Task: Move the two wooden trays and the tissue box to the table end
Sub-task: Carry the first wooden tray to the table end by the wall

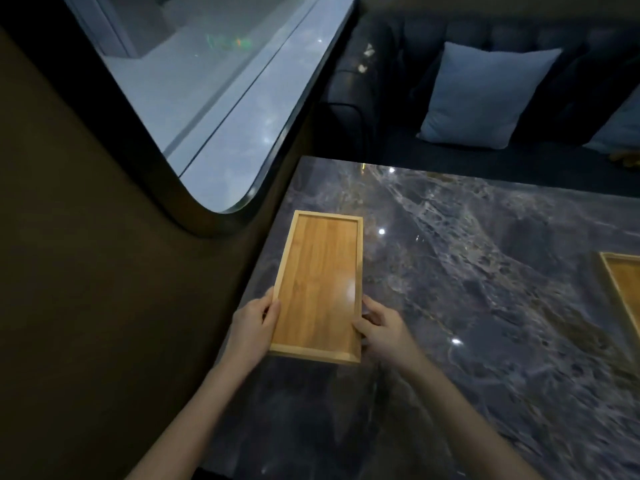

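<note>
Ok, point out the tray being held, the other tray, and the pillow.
held tray (320,282), head view, middle of its wooden floor.
other tray (625,289), head view, its visible corner at the right edge.
pillow (485,95), head view, centre of its pale face.

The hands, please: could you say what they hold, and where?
Left hand and right hand grip the wooden tray by its long side rims, near its closer end.

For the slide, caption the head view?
Both hands grip a wooden tray on the marble table.
</note>
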